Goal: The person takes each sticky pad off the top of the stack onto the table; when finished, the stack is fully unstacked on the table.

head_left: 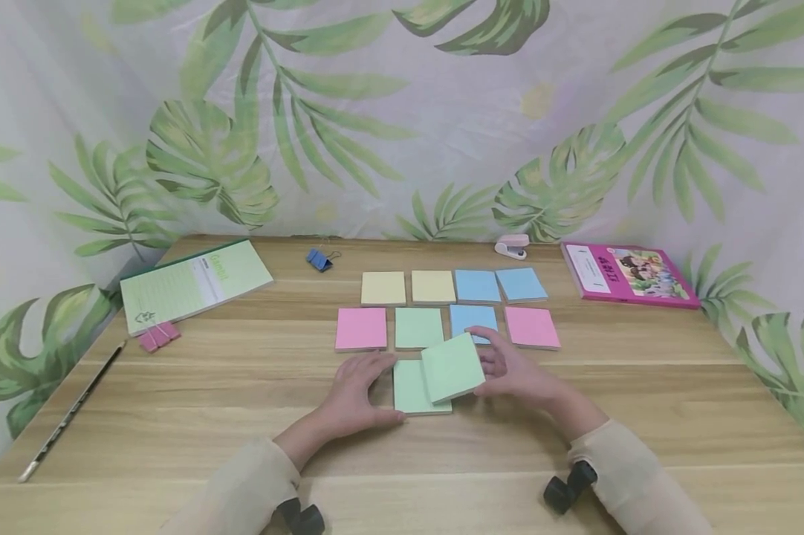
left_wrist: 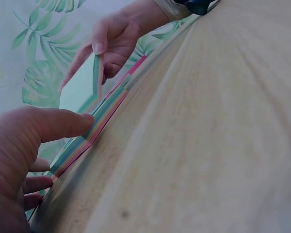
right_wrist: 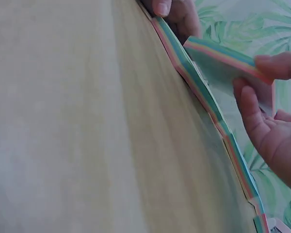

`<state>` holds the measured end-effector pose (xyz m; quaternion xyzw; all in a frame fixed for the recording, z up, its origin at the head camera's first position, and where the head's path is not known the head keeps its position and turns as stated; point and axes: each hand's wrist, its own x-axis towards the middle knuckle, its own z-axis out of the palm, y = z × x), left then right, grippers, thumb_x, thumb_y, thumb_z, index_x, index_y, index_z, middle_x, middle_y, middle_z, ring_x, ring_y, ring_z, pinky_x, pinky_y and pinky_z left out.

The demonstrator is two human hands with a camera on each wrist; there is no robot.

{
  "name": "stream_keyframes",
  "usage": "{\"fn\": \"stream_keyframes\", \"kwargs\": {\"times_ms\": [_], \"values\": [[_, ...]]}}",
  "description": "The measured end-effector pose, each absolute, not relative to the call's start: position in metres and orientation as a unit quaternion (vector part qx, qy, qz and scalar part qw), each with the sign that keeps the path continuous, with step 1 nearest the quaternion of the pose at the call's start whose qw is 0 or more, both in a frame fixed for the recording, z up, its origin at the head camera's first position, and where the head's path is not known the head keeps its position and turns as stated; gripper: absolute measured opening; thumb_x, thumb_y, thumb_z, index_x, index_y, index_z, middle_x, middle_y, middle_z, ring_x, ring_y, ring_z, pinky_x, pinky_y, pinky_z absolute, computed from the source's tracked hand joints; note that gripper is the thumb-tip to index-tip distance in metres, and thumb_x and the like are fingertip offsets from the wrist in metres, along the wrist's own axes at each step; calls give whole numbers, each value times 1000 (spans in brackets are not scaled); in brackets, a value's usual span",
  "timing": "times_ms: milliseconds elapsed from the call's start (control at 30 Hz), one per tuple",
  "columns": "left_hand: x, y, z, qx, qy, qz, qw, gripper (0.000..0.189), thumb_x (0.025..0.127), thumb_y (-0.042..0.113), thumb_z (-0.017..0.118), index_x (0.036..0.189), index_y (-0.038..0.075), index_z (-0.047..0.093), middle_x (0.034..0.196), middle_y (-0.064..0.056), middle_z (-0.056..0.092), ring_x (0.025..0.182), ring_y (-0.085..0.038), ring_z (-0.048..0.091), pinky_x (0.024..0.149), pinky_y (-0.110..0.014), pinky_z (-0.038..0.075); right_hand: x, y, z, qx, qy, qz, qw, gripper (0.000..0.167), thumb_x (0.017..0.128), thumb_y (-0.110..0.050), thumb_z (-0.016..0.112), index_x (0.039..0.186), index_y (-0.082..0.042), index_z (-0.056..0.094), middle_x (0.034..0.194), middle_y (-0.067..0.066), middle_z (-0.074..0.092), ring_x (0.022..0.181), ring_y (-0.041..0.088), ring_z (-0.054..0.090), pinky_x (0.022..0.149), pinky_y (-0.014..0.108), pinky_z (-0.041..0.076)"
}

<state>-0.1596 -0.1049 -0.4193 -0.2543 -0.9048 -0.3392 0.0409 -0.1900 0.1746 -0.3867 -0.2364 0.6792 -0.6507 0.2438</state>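
Observation:
My right hand (head_left: pixel 519 375) pinches a light green sticky note pad (head_left: pixel 454 368) by its right side. This pad is tilted and overlaps the right part of another green sticky note pad (head_left: pixel 411 394) on the table. Around the left side of that lower pad is my left hand (head_left: pixel 354 394), thumb at its front corner and fingers at the back corner. In the right wrist view the raised pad (right_wrist: pixel 225 58) shows coloured layers along its edge, with the thumb on one face and fingers beneath.
Behind are two rows of pads: pink (head_left: pixel 361 328), green (head_left: pixel 418 328), blue (head_left: pixel 472 318) and pink (head_left: pixel 532 328) in front, yellow and blue behind. A notebook (head_left: pixel 195 282), binder clips (head_left: pixel 159 336) and pencil (head_left: pixel 74 409) lie left; a stapler (head_left: pixel 512 246) and pink book (head_left: pixel 632 275) right.

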Motion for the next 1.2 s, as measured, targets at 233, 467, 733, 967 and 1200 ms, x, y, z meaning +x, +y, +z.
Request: {"fn": "stream_keyframes", "kwargs": {"times_ms": [233,467,733,967,1200], "values": [[-158,-104,-421,-255,-911,-318,54,77,60,42,72,123,5,47,125,-8,44,118,-29,29,98,-47,12,-199,210,-373,-234,650,-693,206,85,70,15,58,135,-1,7,122,30,37,102,29,50,80,37,45],[-154,-103,-418,-242,-925,-286,63,75,62,43,71,123,7,47,125,-7,43,119,-28,28,97,-49,12,-207,265,-358,-232,586,-753,191,74,76,21,42,136,-8,9,112,12,50,96,21,53,80,28,45],[-152,-102,-417,-234,-931,-273,60,71,64,43,69,123,9,47,127,-7,41,121,-29,25,97,-52,9,-219,331,-365,-204,530,-800,195,72,79,23,30,136,-15,10,107,13,53,94,22,54,82,29,44],[-150,-101,-416,-230,-933,-270,58,72,64,44,69,123,9,48,127,-7,42,121,-28,26,96,-53,10,-226,368,-382,-140,532,-808,210,78,80,22,31,139,-22,3,110,9,48,88,23,55,80,27,45],[-149,-99,-418,-231,-933,-270,49,72,65,45,69,124,10,47,128,-6,41,121,-28,25,97,-53,9,-232,383,-395,-91,551,-794,240,83,80,21,32,136,-18,-14,136,24,-11,92,18,54,84,29,42]]}}
